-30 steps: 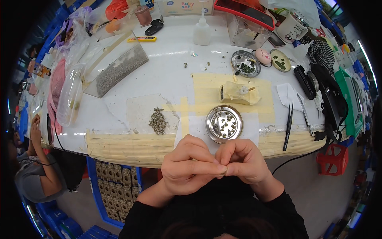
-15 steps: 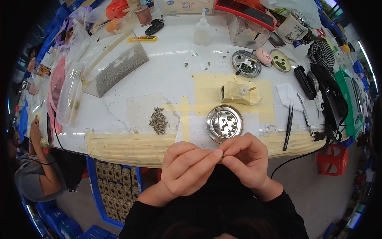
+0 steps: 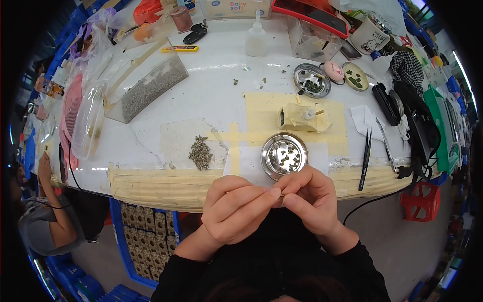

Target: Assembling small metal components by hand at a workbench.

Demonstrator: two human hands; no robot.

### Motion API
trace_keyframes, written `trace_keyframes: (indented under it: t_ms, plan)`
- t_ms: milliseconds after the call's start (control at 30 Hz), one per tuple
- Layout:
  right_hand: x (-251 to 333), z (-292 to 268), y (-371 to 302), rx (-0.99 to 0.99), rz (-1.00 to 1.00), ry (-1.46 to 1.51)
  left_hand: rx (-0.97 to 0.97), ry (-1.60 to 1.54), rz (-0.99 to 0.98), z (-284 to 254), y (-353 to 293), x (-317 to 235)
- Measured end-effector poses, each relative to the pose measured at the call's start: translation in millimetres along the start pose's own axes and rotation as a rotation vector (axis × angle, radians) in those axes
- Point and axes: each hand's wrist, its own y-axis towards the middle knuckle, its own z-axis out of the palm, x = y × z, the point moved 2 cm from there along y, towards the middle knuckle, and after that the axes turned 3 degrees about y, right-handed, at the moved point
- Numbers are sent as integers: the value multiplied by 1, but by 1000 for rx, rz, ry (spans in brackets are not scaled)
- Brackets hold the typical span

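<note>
Left hand (image 3: 236, 209), right hand (image 3: 312, 199): fingertip grips pinch tiny dark piece (image 3: 280, 198); round shiny metal dish (image 3: 284, 156) near.

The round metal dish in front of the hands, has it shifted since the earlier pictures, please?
No. The round metal dish sits in the same spot beside the yellow tape strip.

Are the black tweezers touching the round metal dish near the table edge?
Apart. The head view shows the black tweezers lying well to the right of the round metal dish, with bare white table and yellow tape between them.

hands (image 3: 274, 204) drawn closer together, fingertips meeting
</note>
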Motion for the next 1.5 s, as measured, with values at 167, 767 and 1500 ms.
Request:
trace_keyframes:
  t_ms: [167, 767, 1500]
  plan:
    - [-1, 0, -1, -8, -171, -189, 21, 73, -5, 0, 2, -6]
    - [-1, -2, -1, -13, -138, -150, -7, 75, 22, 2, 2, -3]
    - [-1, -5, 4, 42, 91, 127, 2, -155, -107, 1, 3, 4]
